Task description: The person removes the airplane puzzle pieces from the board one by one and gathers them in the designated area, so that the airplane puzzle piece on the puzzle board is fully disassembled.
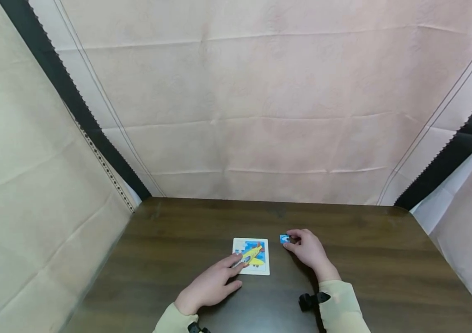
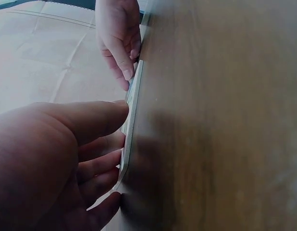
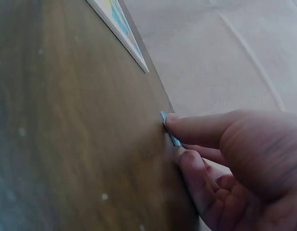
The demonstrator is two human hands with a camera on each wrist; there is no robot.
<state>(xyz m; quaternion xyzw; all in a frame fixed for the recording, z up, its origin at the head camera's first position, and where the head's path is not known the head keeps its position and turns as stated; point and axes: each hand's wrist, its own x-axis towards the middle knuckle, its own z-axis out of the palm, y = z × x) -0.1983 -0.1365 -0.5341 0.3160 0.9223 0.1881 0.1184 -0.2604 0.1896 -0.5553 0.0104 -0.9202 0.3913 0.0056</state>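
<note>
A white-framed jigsaw puzzle board [image 1: 266, 269] lies on the table, its picture a yellow airplane on blue sky. My left hand [image 1: 211, 286] rests at the board's lower left part, fingers stretched out over it. In the left wrist view the fingertips of the left hand [image 2: 98, 144] meet the edge of the thin board [image 2: 134, 108]. To the right of the board, my right hand [image 1: 309, 249] pinches a small blue-and-white puzzle piece [image 1: 284, 238] between thumb and fingers. The right wrist view shows this piece [image 3: 176, 140] edge-on, close over the tabletop.
The brown wooden table [image 1: 169, 259] has its far edge a little beyond the board. Pale fabric walls [image 1: 260, 115] with dark strips [image 1: 73, 97] at the corners enclose the table at the back and both sides. Each sleeve carries a black wrist mount [image 1: 308, 301].
</note>
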